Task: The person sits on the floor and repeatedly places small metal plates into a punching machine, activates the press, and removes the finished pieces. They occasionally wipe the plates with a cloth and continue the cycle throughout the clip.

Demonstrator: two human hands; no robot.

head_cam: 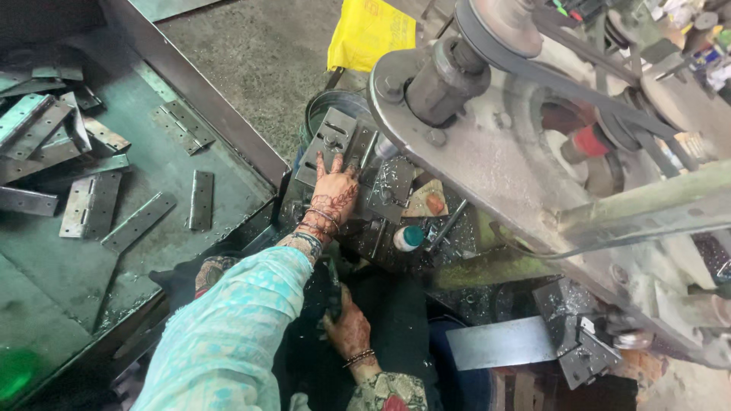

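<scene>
The left hand (333, 196) is pressing flat, fingers spread, on a metal hinge plate (329, 143) lying on the drill-press bed (381, 199). The right hand (349, 327), nearer, is seemingly gripping a dark lever (333, 293). Many hinge plates (91, 204) are lying waiting on the left desk (167, 160).

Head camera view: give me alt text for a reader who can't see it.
The left hand presses flat on a grey metal plate on a belt-driven machine's work surface, while the right hand grips a dark lever below. Loose metal hinge plates lie scattered in a tray to the left.
</scene>
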